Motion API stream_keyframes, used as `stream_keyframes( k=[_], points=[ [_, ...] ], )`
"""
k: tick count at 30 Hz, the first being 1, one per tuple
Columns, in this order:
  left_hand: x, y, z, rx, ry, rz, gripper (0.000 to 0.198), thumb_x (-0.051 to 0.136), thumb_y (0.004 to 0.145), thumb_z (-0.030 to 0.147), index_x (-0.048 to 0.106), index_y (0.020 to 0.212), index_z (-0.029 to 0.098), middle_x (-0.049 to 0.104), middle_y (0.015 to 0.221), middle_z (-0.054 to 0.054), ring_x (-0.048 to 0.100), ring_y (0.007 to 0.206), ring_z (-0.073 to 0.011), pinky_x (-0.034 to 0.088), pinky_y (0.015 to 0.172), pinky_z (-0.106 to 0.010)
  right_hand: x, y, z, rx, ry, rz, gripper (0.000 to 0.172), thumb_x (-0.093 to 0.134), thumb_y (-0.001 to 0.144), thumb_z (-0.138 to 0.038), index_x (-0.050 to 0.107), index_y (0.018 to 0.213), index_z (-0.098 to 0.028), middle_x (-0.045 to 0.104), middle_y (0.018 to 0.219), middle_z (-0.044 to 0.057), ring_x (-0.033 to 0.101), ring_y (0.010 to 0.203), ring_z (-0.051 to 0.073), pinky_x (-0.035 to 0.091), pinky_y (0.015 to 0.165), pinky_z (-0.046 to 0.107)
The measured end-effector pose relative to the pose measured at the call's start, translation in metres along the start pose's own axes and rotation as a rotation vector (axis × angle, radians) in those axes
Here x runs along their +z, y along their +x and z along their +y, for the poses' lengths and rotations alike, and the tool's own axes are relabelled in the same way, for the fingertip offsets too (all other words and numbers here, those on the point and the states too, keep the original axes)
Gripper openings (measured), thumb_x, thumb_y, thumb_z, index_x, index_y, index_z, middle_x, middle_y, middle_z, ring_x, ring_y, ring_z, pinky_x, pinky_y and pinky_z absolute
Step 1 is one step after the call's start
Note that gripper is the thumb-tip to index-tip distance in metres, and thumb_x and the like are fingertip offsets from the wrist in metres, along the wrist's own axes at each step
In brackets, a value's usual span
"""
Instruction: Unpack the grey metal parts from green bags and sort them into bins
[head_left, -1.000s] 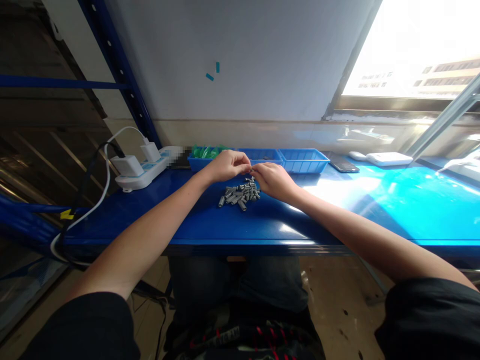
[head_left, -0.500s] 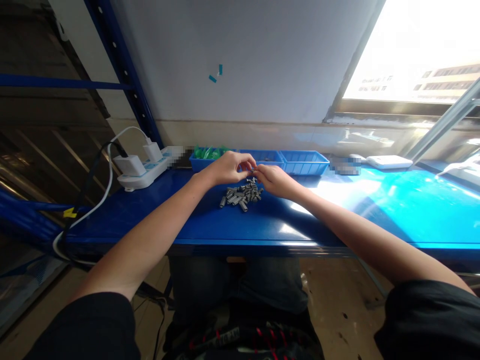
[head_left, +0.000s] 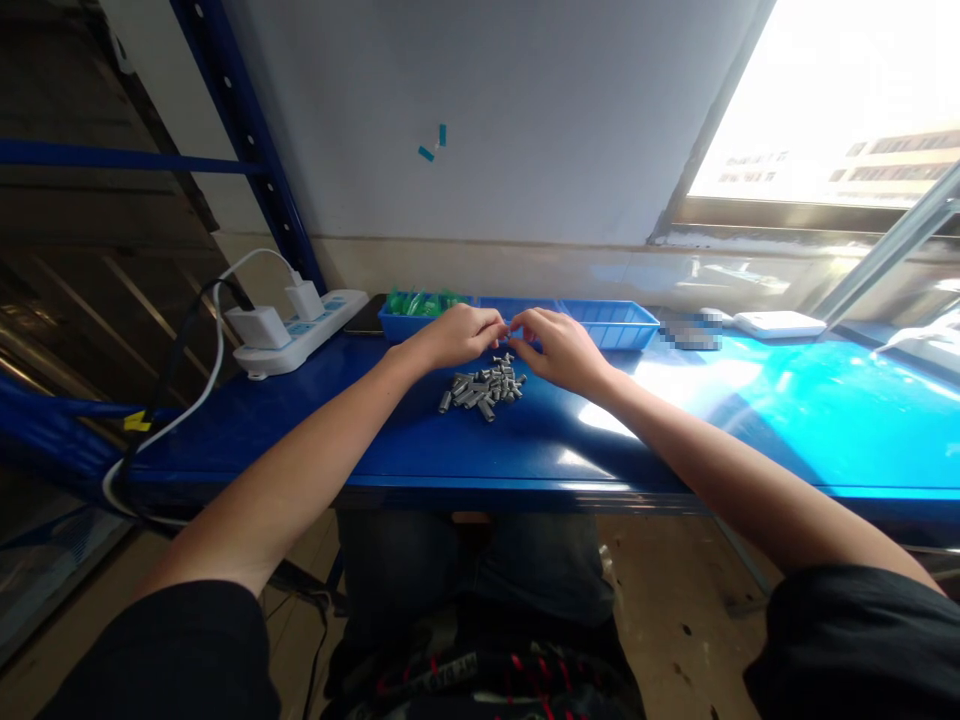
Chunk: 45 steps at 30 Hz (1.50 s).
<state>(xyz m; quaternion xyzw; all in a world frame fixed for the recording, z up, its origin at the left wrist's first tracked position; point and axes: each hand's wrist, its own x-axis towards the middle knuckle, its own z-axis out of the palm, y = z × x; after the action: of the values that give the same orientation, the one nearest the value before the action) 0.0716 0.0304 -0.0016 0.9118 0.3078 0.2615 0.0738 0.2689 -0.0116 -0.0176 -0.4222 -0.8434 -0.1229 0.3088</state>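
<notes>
My left hand point(head_left: 466, 335) is closed in a pinch above the pile, its fingertips around a small metal part that is mostly hidden. Facing it, my right hand point(head_left: 553, 348) curls its fingers and thumb toward the same spot, the fingertips almost touching those of my left hand. Whatever lies between the right fingertips is too small to make out. Just below both hands, a pile of small grey metal cylinders and screw-like pieces point(head_left: 484, 388) rests on the blue tabletop point(head_left: 405, 440).
Behind the hands stands a row of blue plastic bins point(head_left: 619, 325); the left one holds green bags point(head_left: 424, 303). A white power strip point(head_left: 300, 335) with plugged-in chargers and cables lies at left. A white flat device point(head_left: 780, 324) sits at the right, near the window.
My right hand has lifted slightly and its fingers and thumb have spread a little. My left fingers have curled in more. The metal pile looks unchanged.
</notes>
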Motion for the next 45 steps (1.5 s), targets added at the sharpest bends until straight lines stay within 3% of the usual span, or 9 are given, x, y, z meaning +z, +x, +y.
stream_keyframes(
  k=[11,17,22,25,28,33,38,41,45],
  points=[
    [0.006,0.002,0.001,-0.038,-0.101,0.014,0.031,0.043,0.091,0.036,0.064,0.082,0.015,0.071,0.076,-0.004,0.064,0.069,-0.015,0.043,0.064,-0.023,0.011,-0.002,-0.006,0.153,0.151,0.008,0.015,0.049,0.086,-0.028,0.058,0.094,-0.019,0.068,0.081,0.005,0.06,0.073,0.019,0.039,0.065,0.028],
    [0.005,0.001,0.004,-0.026,-0.092,0.009,0.036,0.04,0.093,0.038,0.063,0.078,0.015,0.07,0.073,-0.005,0.063,0.066,-0.0148,0.043,0.063,-0.024,0.013,0.0,-0.003,0.232,0.335,0.012,0.011,0.046,0.084,-0.026,0.055,0.08,-0.019,0.064,0.069,0.002,0.054,0.062,0.015,0.037,0.059,0.026],
    [0.004,-0.001,0.006,0.023,-0.046,0.026,0.028,0.051,0.088,0.034,0.063,0.106,0.016,0.069,0.075,-0.003,0.061,0.065,-0.0143,0.041,0.061,-0.024,0.009,0.003,-0.003,0.338,0.511,-0.016,0.017,0.045,0.085,-0.03,0.051,0.074,-0.019,0.061,0.066,0.0,0.054,0.064,0.014,0.039,0.062,0.026],
    [0.005,-0.002,0.008,0.052,-0.037,0.057,0.026,0.054,0.086,0.032,0.062,0.106,0.017,0.069,0.075,-0.002,0.061,0.066,-0.0139,0.04,0.063,-0.023,0.007,0.003,-0.002,0.346,0.567,-0.038,0.018,0.044,0.086,-0.03,0.05,0.074,-0.019,0.06,0.064,0.0,0.055,0.064,0.014,0.041,0.064,0.026],
    [0.005,-0.001,0.009,0.04,0.008,0.103,0.024,0.051,0.088,0.034,0.065,0.097,0.017,0.067,0.071,-0.002,0.058,0.063,-0.0137,0.038,0.061,-0.023,0.006,0.002,-0.002,0.291,0.485,-0.022,0.022,0.042,0.089,-0.033,0.052,0.076,-0.019,0.061,0.066,0.001,0.055,0.064,0.015,0.04,0.063,0.026],
    [0.003,0.0,0.011,0.021,0.029,0.1,0.031,0.042,0.091,0.034,0.066,0.081,0.016,0.066,0.068,-0.003,0.057,0.063,-0.0147,0.038,0.06,-0.024,0.003,-0.002,0.0,0.078,0.179,0.045,0.025,0.051,0.087,-0.033,0.055,0.106,-0.018,0.064,0.08,0.004,0.056,0.071,0.017,0.039,0.066,0.027],
    [0.004,0.0,0.012,-0.006,-0.04,-0.004,0.036,0.04,0.092,0.036,0.066,0.078,0.016,0.068,0.069,-0.003,0.059,0.063,-0.0146,0.039,0.059,-0.024,-0.005,0.0,0.005,0.018,0.072,0.03,0.019,0.051,0.085,-0.031,0.062,0.095,-0.019,0.066,0.082,0.005,0.057,0.071,0.017,0.039,0.067,0.028],
    [0.003,-0.001,0.009,-0.012,-0.029,-0.151,0.03,0.049,0.087,0.038,0.07,0.085,0.016,0.069,0.07,-0.003,0.057,0.059,-0.0135,0.037,0.055,-0.023,-0.015,0.003,0.022,0.086,0.016,0.077,0.018,0.053,0.082,-0.033,0.062,0.089,-0.02,0.066,0.081,0.005,0.058,0.073,0.019,0.041,0.069,0.03],
    [-0.005,-0.003,0.006,0.026,-0.024,-0.282,0.023,0.058,0.081,0.034,0.073,0.089,0.017,0.071,0.077,-0.004,0.059,0.061,-0.0123,0.036,0.053,-0.021,-0.025,-0.002,0.068,0.385,-0.121,0.189,0.021,0.052,0.082,-0.032,0.061,0.096,-0.019,0.066,0.083,0.008,0.059,0.08,0.025,0.043,0.073,0.036]
  ],
)
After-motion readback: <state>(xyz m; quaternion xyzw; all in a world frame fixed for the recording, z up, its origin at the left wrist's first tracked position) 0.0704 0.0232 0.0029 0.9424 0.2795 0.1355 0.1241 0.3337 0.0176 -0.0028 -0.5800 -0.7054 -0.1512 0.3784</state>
